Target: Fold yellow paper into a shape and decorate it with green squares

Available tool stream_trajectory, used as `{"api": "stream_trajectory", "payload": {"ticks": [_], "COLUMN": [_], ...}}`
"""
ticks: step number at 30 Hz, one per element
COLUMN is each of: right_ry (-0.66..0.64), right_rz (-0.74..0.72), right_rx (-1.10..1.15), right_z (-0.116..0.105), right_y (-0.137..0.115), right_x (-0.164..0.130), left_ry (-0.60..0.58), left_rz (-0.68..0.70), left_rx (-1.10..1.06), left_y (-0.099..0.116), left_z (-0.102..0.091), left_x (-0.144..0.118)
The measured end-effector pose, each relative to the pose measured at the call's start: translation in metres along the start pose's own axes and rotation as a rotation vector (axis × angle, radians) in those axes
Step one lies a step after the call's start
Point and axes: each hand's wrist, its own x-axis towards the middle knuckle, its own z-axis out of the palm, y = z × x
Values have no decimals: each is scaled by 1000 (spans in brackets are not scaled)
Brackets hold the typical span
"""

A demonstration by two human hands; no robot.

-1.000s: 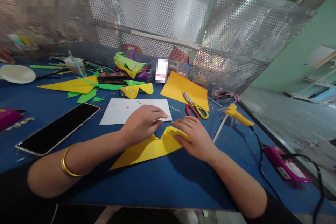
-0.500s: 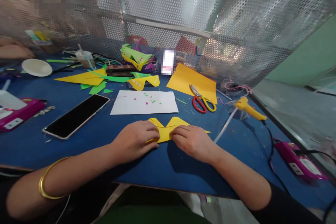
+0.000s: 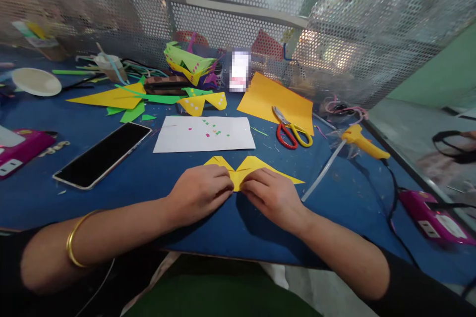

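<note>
Both hands, left and right, have closed in, fingers pinching the yellow paper, now folded smaller.

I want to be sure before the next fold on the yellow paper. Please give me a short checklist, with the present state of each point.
1. Both hands on the paper: left hand and right hand press the folded yellow paper. Ok.
2. Paper flat on the blue table: ok.
3. Two upper flaps even: cannot tell, the hands cover the middle.
4. Scissors apart from the hands: ok.
5. Glue gun clear of the paper: ok.
6. Phone clear of the paper: ok.
</note>
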Motion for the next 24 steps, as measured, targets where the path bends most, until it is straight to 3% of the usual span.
{"api": "stream_trajectory", "payload": {"ticks": [7, 12, 18, 24], "right_ry": [-13, -19, -94, -165], "right_rz": [3, 166, 384, 473], "right_rx": [-45, 57, 121, 103], "right_z": [0, -1, -1, -3], "right_y": [-4, -6, -8, -9], "right_x": [5, 5, 9, 13], "left_ry": [29, 67, -17, -129], "left_rz": [-62, -79, -153, -224], "left_rx": [-98, -138, -133, -120], "left_y": [-3, -4, -2, -3], "left_z": [3, 7, 4, 1], "left_x": [2, 1, 7, 13]}}
